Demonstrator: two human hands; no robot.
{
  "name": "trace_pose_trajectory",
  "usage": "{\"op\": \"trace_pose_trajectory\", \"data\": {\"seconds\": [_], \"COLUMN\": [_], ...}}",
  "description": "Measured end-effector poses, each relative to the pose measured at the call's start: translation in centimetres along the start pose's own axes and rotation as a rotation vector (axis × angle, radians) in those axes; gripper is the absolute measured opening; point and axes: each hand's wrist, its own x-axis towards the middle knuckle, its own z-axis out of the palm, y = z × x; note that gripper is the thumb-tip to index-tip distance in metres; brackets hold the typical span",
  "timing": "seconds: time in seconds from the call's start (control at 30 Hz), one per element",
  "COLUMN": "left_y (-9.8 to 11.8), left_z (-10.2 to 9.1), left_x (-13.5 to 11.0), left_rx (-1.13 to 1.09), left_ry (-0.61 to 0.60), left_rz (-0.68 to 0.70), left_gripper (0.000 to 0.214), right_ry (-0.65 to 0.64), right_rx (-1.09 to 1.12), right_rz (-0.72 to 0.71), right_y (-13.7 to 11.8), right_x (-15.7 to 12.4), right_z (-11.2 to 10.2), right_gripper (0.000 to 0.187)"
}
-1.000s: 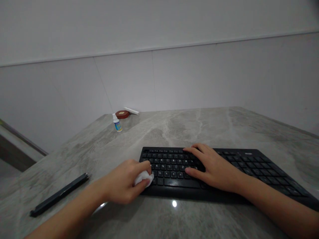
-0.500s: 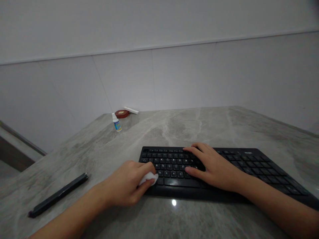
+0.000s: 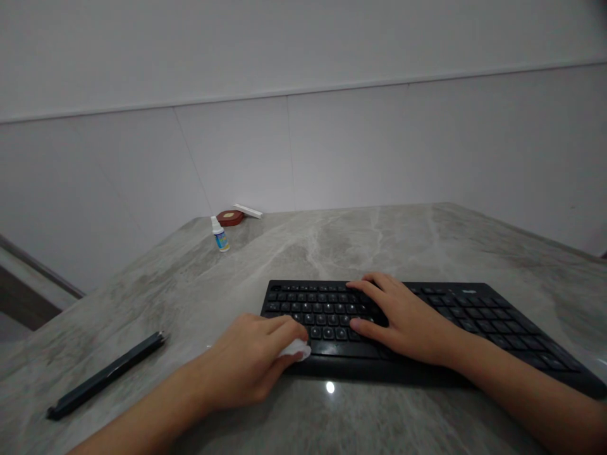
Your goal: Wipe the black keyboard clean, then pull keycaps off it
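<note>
A black keyboard (image 3: 327, 363) lies on the grey marbled table. My left hand (image 3: 258, 354) is closed around a crumpled white tissue (image 3: 296, 349), pressed to the keyboard's lower left corner by the space bar. Part of the tissue is hidden under my fingers. My right hand (image 3: 403, 316) rests on the middle of the keyboard, thumb and index finger spread apart, the fingertips near its back edge. Several keys are covered by that hand.
Left of my left arm lies a long dark stick-shaped object (image 3: 107, 376). Farther back stands a small white spray bottle (image 3: 220, 237) with a blue label. Behind it are a reddish-brown case (image 3: 230, 218) and a white bar-shaped object (image 3: 248, 211), near the wall.
My left hand has slid a little to the right and down with the tissue, along the keyboard's lower left. My right hand stays in place on the keys.
</note>
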Motion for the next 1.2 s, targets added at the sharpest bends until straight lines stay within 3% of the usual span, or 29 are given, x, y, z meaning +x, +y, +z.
{"op": "trace_pose_trajectory", "data": {"seconds": [0.2, 0.4, 0.53, 0.63, 0.77, 0.87, 1.13, 1.2], "left_y": [0.6, -1.1, -0.1, 0.8, -0.2, -1.5, -0.4, -0.3], "left_z": [0.2, -0.8, -0.1, 0.4, -0.1, -0.8, -1.2, -1.1], "left_x": [0.4, -0.2, 0.2, 0.4, 0.1, -0.1, -0.2, -0.1], "left_rx": [0.150, 0.158, -0.002, 0.049, 0.169, 0.215, -0.011, -0.001], "left_ry": [-0.010, 0.034, 0.060, 0.010, 0.087, 0.039, -0.052, -0.046], "left_rz": [0.052, -0.112, -0.010, 0.071, -0.079, -0.173, -0.009, -0.025], "left_gripper": [0.011, 0.009, 0.013, 0.012, 0.012, 0.015, 0.009, 0.009], "right_ry": [-0.002, -0.021, -0.018, -0.003, 0.011, 0.006, 0.015, 0.014], "right_rx": [-0.008, -0.012, 0.001, 0.004, 0.014, 0.024, 0.022, 0.019], "right_rz": [0.001, 0.013, 0.021, 0.007, -0.001, -0.001, -0.007, -0.005], "right_y": [0.0, 0.3, 0.3, 0.2, 0.3, 0.3, 0.3, 0.3], "right_x": [0.0, 0.0, 0.1, 0.1, 0.0, 0.0, 0.0, 0.0], "right_z": [0.0, 0.2, 0.2, 0.2, 0.2, 0.2, 0.2, 0.3], "right_gripper": [0.057, 0.058, 0.059, 0.059, 0.058, 0.058, 0.056, 0.057]}}
